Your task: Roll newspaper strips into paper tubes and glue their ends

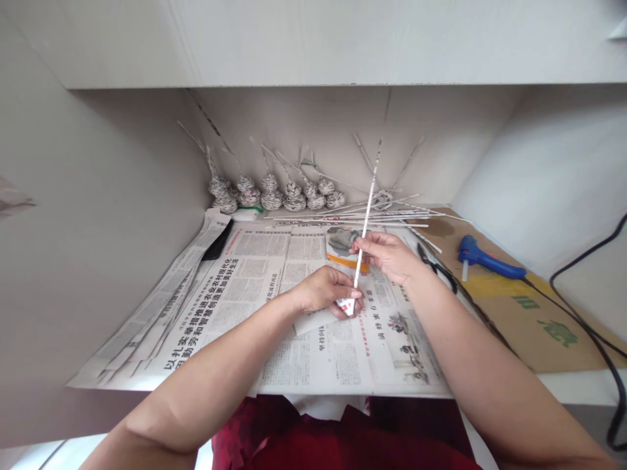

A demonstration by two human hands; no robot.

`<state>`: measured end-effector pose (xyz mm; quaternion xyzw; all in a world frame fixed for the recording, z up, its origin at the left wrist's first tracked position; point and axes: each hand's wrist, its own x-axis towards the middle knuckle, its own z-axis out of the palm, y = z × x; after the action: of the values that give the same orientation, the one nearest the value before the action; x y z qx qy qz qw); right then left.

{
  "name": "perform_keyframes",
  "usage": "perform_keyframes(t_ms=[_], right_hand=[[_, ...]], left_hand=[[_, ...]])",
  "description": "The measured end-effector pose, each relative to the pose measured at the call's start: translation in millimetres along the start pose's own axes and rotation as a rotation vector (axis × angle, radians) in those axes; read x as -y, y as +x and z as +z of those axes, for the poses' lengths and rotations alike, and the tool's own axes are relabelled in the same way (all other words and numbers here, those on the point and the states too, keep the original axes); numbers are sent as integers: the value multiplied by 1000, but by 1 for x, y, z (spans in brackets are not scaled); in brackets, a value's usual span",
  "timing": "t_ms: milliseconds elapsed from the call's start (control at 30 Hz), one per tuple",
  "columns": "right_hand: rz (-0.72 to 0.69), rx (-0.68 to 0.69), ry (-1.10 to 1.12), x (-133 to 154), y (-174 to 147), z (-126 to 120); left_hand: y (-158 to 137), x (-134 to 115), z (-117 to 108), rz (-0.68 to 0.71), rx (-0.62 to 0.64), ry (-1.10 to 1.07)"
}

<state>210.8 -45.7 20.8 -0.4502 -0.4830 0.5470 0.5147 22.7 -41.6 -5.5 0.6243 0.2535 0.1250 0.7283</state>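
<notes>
Between my two hands a thin rolled paper tube stands up at a slant, its narrow tip pointing away from me. My left hand pinches its lower end, where a loose flap of printed paper spreads out unrolled. Higher up, my right hand grips the tube between thumb and fingers. Beneath both hands lie newspaper sheets covering the table. A small picture card with an orange edge lies just behind my right hand, partly covered by it.
Several woven paper gourd shapes line the back wall, with loose paper tubes to their right. Paper strips are stacked at left. Black-handled scissors, a blue glue gun and its cord lie right, on cardboard. A shelf overhangs.
</notes>
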Motion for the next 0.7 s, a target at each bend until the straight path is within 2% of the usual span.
perform_keyframes(t_ms=[167, 300, 467, 600, 633, 700], right_hand=[[34, 136, -10, 0, 0, -2], [-17, 4, 6, -2, 1, -3], [3, 139, -7, 1, 0, -2], [-38, -15, 2, 0, 1, -2], [-45, -23, 6, 0, 1, -2], [-34, 52, 11, 0, 1, -3]], left_hand=[[0, -1, -1, -14, -20, -13], [0, 0, -2, -23, 6, 13], [-1, 0, -2, -6, 4, 7], [-2, -1, -2, 7, 35, 20], [-2, -1, -2, 6, 34, 21], [-2, -3, -2, 8, 20, 14]])
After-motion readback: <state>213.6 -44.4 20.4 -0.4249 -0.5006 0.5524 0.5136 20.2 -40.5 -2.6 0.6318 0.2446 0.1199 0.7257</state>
